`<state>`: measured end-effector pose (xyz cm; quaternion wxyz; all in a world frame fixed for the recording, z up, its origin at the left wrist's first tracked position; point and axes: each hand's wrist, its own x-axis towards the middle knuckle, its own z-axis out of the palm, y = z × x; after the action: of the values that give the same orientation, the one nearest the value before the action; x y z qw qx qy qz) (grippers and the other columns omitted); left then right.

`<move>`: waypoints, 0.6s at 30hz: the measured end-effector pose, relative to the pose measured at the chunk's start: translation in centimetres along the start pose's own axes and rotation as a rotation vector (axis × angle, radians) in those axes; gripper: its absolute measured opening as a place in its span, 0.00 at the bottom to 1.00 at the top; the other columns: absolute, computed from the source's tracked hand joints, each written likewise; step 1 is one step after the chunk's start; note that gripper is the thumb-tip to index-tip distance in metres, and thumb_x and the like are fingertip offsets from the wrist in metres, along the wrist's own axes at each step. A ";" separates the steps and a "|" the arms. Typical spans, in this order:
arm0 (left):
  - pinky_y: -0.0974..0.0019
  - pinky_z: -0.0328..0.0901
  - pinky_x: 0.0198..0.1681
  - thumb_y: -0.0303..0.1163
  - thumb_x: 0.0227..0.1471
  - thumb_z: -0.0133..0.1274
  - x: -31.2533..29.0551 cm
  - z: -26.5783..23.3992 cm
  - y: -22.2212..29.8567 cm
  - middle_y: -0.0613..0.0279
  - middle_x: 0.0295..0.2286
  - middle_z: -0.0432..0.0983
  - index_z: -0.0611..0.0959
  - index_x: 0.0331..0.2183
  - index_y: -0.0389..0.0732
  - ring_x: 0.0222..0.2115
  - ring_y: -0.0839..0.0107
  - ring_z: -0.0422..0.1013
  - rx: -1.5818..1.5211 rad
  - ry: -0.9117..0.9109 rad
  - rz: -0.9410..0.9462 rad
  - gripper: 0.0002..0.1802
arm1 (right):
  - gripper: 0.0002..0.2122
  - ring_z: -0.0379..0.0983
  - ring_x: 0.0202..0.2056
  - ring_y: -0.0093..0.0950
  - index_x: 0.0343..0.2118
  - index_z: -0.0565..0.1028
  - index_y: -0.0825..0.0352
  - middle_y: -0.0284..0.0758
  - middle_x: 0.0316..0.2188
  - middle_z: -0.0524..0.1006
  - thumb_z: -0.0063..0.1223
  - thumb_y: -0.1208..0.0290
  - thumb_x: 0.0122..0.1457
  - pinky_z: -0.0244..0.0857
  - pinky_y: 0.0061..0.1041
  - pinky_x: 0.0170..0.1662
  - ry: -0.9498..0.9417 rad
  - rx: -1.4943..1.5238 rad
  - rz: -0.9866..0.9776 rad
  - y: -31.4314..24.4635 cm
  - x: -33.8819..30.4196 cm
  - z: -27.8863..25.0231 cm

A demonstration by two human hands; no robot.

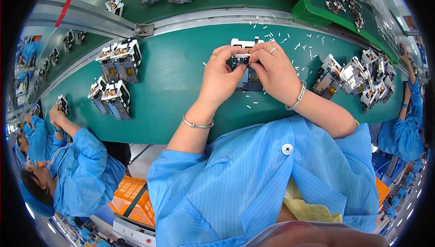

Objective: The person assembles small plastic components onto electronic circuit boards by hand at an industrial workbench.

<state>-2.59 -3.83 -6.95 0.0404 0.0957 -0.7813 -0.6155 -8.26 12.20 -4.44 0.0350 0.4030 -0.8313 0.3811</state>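
Observation:
On the green bench top in front of me lies an electronic module, a dark circuit board with a white plastic frame at its far end. My left hand closes thumb and forefinger on the module's left side, near where frame and board meet. From the right, my right hand pinches the same area, its fingertips almost touching the left ones. A thin pale strip shows between the fingertips. The fingers hide most of the spot they grip, so the exact part between them is unclear.
Similar modules stand in groups at left and in a heap at right. Small white slips lie scattered around. A metal rail borders the bench; a green tray stands beyond. Co-workers sit on both sides.

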 end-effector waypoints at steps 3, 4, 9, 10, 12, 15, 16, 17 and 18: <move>0.74 0.67 0.28 0.23 0.42 0.58 -0.3 0.4 0.5 0.59 0.43 0.71 0.80 0.40 0.43 0.29 0.75 0.71 0.053 0.028 -0.009 0.18 | 0.08 0.68 0.42 0.40 0.31 0.71 0.68 0.39 0.37 0.72 0.56 0.82 0.48 0.65 0.33 0.46 -0.004 0.009 0.010 0.0 -0.1 0.0; 0.74 0.67 0.28 0.23 0.42 0.58 -0.4 0.5 0.5 0.58 0.43 0.71 0.80 0.40 0.43 0.29 0.74 0.71 0.075 0.050 0.021 0.18 | 0.08 0.68 0.43 0.41 0.31 0.71 0.68 0.39 0.37 0.72 0.56 0.82 0.47 0.64 0.34 0.47 -0.010 0.025 0.023 0.0 -0.2 0.0; 0.73 0.67 0.28 0.23 0.42 0.57 -0.3 0.7 0.3 0.57 0.42 0.71 0.80 0.40 0.42 0.30 0.73 0.71 0.147 0.103 0.095 0.18 | 0.13 0.63 0.49 0.40 0.36 0.71 0.66 0.39 0.44 0.69 0.57 0.82 0.46 0.59 0.35 0.53 0.050 0.072 0.144 -0.2 -0.4 0.1; 0.73 0.68 0.28 0.23 0.42 0.57 -0.3 0.8 0.4 0.58 0.42 0.71 0.80 0.39 0.42 0.30 0.73 0.71 0.109 0.100 0.068 0.17 | 0.15 0.61 0.51 0.39 0.39 0.71 0.65 0.39 0.47 0.68 0.58 0.81 0.46 0.56 0.35 0.56 0.081 0.054 0.231 -0.2 -0.5 0.2; 0.76 0.66 0.25 0.23 0.43 0.58 -0.4 0.7 0.3 0.59 0.42 0.70 0.79 0.40 0.40 0.25 0.78 0.68 0.109 0.092 0.075 0.17 | 0.16 0.60 0.52 0.40 0.39 0.71 0.64 0.39 0.48 0.67 0.58 0.81 0.45 0.55 0.35 0.57 0.052 0.072 0.269 0.5 -0.6 0.7; 0.79 0.64 0.22 0.22 0.44 0.58 0.0 0.5 0.2 0.61 0.42 0.69 0.79 0.40 0.39 0.21 0.83 0.66 0.096 0.062 0.061 0.16 | 0.17 0.58 0.53 0.41 0.39 0.70 0.63 0.39 0.49 0.66 0.58 0.79 0.44 0.53 0.35 0.57 0.018 0.118 0.328 0.9 -0.5 1.0; 0.79 0.64 0.22 0.22 0.44 0.58 0.1 0.4 0.2 0.60 0.42 0.68 0.79 0.40 0.39 0.22 0.83 0.67 0.083 0.042 0.043 0.16 | 0.16 0.58 0.53 0.41 0.39 0.70 0.63 0.40 0.49 0.65 0.58 0.78 0.44 0.53 0.35 0.57 0.014 0.143 0.346 0.9 -0.4 1.1; 0.79 0.64 0.22 0.22 0.44 0.58 0.2 0.3 0.3 0.60 0.42 0.68 0.79 0.40 0.39 0.22 0.83 0.67 0.084 0.040 0.042 0.16 | 0.16 0.58 0.53 0.41 0.39 0.70 0.63 0.40 0.49 0.65 0.58 0.78 0.44 0.53 0.35 0.57 0.014 0.144 0.348 1.0 -0.2 1.1; 0.78 0.64 0.23 0.22 0.44 0.58 0.3 0.3 0.4 0.60 0.42 0.68 0.79 0.40 0.39 0.22 0.82 0.67 0.100 0.031 0.035 0.16 | 0.16 0.58 0.54 0.41 0.38 0.70 0.63 0.40 0.49 0.65 0.58 0.79 0.44 0.53 0.35 0.57 -0.022 0.146 0.359 1.1 -0.1 0.9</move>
<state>-2.96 -3.53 -6.68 0.0584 0.0932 -0.8119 -0.5734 -8.73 12.04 -5.75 -0.0719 0.2536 -0.8605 0.4360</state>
